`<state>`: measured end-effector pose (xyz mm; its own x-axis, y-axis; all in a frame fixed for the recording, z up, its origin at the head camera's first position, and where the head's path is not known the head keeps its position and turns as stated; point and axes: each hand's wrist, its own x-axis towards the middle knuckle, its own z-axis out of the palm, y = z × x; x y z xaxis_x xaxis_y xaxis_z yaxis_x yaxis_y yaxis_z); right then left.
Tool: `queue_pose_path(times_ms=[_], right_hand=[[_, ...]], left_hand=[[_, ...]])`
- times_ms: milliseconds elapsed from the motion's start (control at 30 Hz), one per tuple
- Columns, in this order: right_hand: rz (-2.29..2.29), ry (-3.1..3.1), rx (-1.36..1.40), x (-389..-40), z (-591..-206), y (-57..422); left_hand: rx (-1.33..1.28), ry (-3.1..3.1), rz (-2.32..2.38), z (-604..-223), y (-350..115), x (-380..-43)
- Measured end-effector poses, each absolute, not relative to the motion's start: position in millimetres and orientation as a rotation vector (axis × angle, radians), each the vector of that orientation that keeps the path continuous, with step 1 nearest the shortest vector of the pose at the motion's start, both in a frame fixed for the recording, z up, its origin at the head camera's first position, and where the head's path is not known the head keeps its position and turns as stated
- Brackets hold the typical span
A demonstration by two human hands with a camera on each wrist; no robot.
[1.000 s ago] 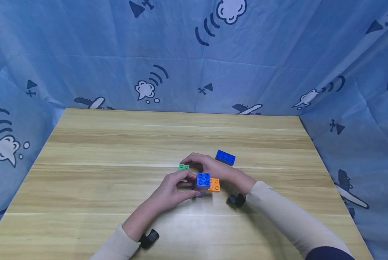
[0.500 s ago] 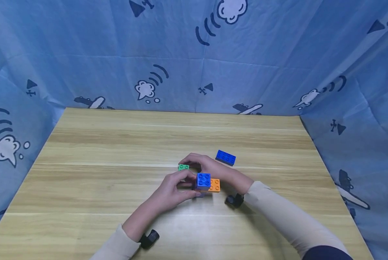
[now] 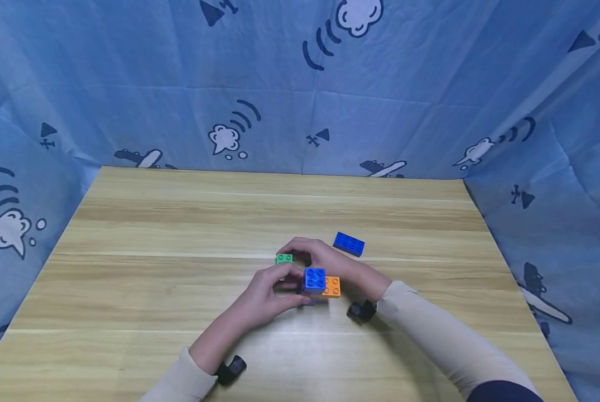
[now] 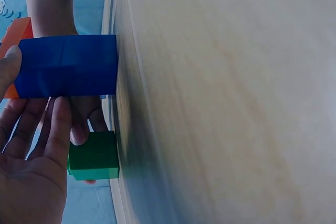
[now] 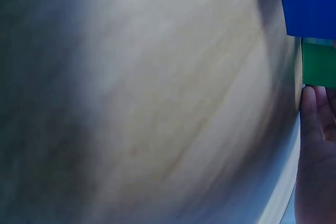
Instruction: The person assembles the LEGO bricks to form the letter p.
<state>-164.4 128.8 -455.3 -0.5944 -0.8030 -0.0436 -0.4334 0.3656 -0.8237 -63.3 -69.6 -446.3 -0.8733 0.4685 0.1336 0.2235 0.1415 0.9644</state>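
A stack of toy building bricks stands at the table's middle. In the head view a blue brick [image 3: 315, 277] tops it, with an orange brick [image 3: 332, 286] jutting out to the right below. My left hand [image 3: 269, 293] grips the stack between thumb and fingers. In the left wrist view, more blue [image 4: 68, 66] lies beneath the orange layer, down to the table. Just behind the stack my right hand [image 3: 320, 254] pinches a small green brick [image 3: 284, 258]. Its thumb and a fingertip show on opposite sides of that green brick [image 4: 93, 153] in the left wrist view.
A loose blue brick [image 3: 349, 244] lies on the wooden table [image 3: 179, 223] behind the right wrist. Blue patterned cloth [image 3: 279, 84] hangs around the back and sides. Each wrist wears a black camera mount, the left one [image 3: 231, 369] close over the tabletop.
The right forearm has shifted very slightly to the left. Both hands otherwise keep their places at the stack and the green brick.
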Motion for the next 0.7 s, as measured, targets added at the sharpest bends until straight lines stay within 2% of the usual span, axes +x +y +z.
queue_pose_path(times_ms=[700], right_hand=[[-1.128, 2.325, -0.993, -158, -448, 141]], left_hand=[[0.681, 2.198, 1.825, -443, -69, -61]])
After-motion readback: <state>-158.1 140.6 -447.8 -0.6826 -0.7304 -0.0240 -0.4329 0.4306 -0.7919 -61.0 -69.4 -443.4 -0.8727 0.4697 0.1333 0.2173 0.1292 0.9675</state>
